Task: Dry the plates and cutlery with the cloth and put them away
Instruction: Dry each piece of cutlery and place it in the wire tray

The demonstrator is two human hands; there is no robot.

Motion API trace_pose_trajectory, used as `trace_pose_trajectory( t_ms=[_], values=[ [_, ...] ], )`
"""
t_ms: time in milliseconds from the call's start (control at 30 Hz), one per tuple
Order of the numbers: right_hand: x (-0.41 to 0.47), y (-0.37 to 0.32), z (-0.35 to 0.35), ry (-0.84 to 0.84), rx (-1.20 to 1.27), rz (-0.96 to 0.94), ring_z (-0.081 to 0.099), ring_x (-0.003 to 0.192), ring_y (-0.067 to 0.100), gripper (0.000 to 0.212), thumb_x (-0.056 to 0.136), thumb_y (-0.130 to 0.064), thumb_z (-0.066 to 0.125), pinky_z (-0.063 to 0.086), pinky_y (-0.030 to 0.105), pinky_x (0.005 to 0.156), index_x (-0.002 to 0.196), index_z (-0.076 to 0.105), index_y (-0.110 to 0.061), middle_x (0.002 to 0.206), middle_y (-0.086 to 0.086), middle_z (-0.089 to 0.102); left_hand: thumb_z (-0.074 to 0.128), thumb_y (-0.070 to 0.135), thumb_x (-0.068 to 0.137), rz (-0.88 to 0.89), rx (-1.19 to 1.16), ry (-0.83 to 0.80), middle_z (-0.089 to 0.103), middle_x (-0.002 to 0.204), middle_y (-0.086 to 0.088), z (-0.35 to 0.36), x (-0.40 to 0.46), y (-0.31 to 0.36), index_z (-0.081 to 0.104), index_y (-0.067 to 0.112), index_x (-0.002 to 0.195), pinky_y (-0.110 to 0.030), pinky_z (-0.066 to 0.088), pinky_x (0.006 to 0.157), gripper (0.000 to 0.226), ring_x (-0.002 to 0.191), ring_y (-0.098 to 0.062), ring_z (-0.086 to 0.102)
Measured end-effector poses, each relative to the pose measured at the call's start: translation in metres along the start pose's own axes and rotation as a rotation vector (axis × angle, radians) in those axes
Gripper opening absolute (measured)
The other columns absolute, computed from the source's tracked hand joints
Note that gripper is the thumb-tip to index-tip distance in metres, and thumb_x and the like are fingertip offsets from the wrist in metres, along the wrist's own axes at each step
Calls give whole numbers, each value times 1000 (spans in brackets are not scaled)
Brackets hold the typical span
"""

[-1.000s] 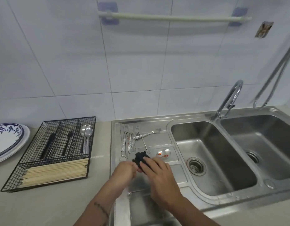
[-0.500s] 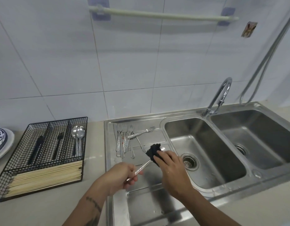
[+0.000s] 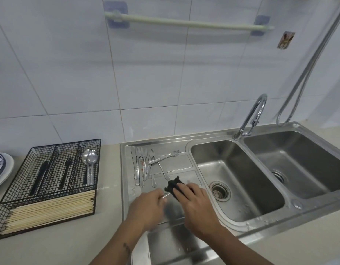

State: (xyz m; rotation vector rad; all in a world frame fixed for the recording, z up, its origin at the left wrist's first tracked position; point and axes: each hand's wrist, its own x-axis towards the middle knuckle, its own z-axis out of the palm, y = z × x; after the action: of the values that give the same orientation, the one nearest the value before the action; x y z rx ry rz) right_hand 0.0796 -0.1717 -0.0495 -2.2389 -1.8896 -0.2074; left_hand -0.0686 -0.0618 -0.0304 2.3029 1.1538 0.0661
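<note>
1. Head view: left hand [image 3: 146, 204] is gripping a utensil [image 3: 166, 195] by its handle over the drainboard [image 3: 176, 161] — thin, stiff, likely slippery.
2. Right hand [image 3: 194, 199], at its 3 o'clock, is clutching the soft cloth [image 3: 174, 185] round the far end — handle grip suits.

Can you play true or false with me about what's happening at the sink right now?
1. The right hand holds a black cloth. True.
2. The forks lie inside the sink basin. False: they lie on the drainboard left of the basin.
3. The left hand holds a piece of cutlery. True.
4. The wire tray holds only chopsticks. False: spoons and dark utensils are in it too.
5. A towel hangs on the wall rail. False: the rail is bare.
</note>
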Motion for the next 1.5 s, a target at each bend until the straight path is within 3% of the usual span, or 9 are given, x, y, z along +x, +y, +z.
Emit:
trace_pose_trajectory(
  t_ms=[100,267,467,667,867,1033,1267,1367,1500],
  values=[
    [1,5,-2,-58,22,135,53,100,24,68,52,-13,68,49,36,77,119,64,-22,126,-3,60,38,45,102,71,117,76,68,98,-1,2,-4,0,51,29,105,-35,47,78,21,95,-28,62],
    [11,8,-11,-47,-31,-9,55,98,25,67,51,-14,71,49,34,73,117,64,-22,127,-4,60,35,42,104,120,236,186,69,106,0,-3,-5,0,53,27,109,-36,43,83,23,102,-27,62],
    [24,19,-19,-27,-36,56,50,96,24,64,52,-9,71,46,33,74,115,64,-20,122,-5,60,32,30,105,55,261,136,61,111,6,-3,1,1,57,27,106,-39,37,93,25,109,-21,58],
    [17,4,-7,-49,65,-39,49,102,21,65,59,-10,62,48,30,78,123,61,-24,127,-9,58,41,21,97,98,260,282,54,107,10,-3,6,-1,55,32,108,-33,28,81,21,104,-17,55],
    [12,9,-13,111,170,188,49,96,22,72,56,5,64,48,32,81,124,63,-17,125,-4,60,57,12,67,92,296,340,59,75,10,5,2,-18,68,31,83,-34,38,60,27,63,-19,63],
    [16,-14,-11,90,188,45,49,106,22,67,62,-2,57,48,32,84,127,60,-16,132,-2,57,39,13,89,96,240,246,67,113,7,1,7,1,65,29,114,-35,40,89,39,108,-21,61],
    [12,1,-10,39,192,140,53,103,21,73,57,0,61,51,32,82,129,59,-15,130,-1,59,43,31,90,-27,-22,152,67,84,4,-5,7,-4,60,25,84,-37,53,78,19,85,-21,62],
    [12,-5,-12,39,158,-10,52,106,22,70,58,-6,62,51,32,82,127,60,-16,132,0,58,54,44,94,-32,-122,148,68,84,10,-4,8,1,64,29,84,-31,50,75,20,86,-15,62],
    [7,3,-7,34,187,77,55,104,25,64,62,-6,54,52,35,81,126,61,-16,130,0,59,55,35,97,-49,-167,103,66,84,15,0,5,5,69,35,95,-27,41,69,13,84,-10,60]
  ],
)
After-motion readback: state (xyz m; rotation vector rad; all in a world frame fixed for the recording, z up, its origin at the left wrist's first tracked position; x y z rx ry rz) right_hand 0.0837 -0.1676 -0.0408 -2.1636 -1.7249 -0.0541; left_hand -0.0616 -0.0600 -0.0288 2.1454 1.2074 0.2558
